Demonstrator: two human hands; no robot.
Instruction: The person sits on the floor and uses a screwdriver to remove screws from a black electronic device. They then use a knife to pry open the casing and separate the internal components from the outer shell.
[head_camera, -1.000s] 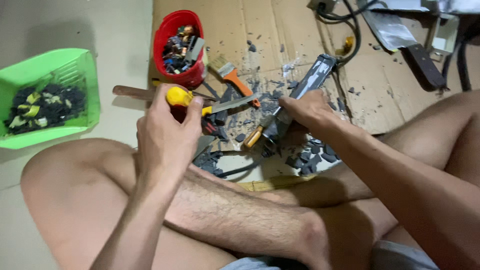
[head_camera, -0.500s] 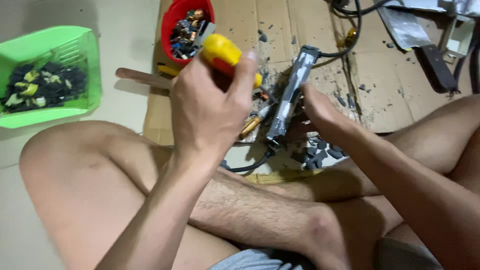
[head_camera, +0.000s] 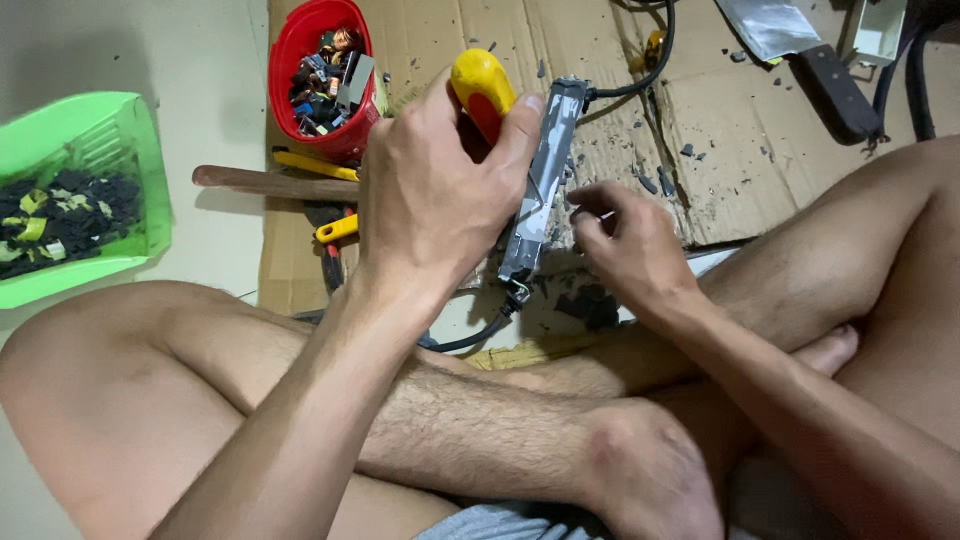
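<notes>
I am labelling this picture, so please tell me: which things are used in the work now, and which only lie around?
In use: left hand, yellow-handled screwdriver, right hand, long grey device.
Lying about: red bowl, green basket, cleaver, wooden handle.

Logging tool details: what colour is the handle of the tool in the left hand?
Yellow with a red part, gripped in the left hand; the screwdriver handle shows in the head view.
</notes>
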